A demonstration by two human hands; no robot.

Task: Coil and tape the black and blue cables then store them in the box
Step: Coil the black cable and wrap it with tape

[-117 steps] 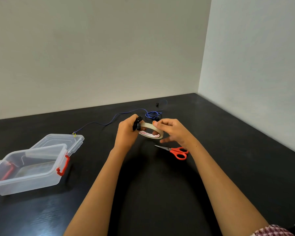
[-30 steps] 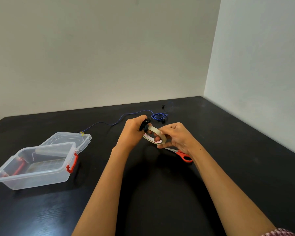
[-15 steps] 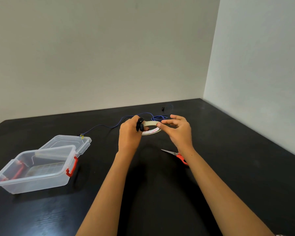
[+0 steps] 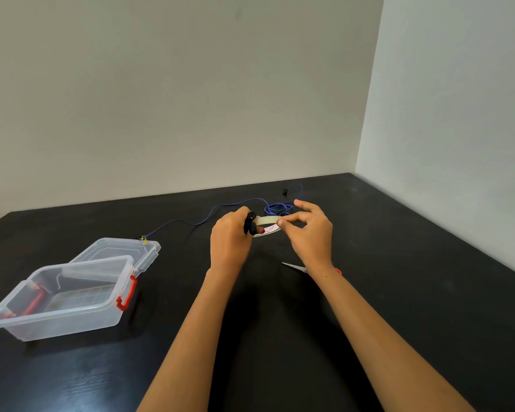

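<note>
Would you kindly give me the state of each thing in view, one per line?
box: open, no cable inside.
lid: lying flat behind the box.
black cable: bundled, gripped by left hand.
blue cable: strung loose across the table, untaped.
tape roll: held up, pinched by right hand.
scissors: on the table, blades together, partly behind right wrist.

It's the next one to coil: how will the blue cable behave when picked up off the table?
Probably floppy: the blue cable is thin and lies in loose curves on the table. Likely light, so it should drag easily. The small tangle of loops near its far end may snag when pulled.
</note>
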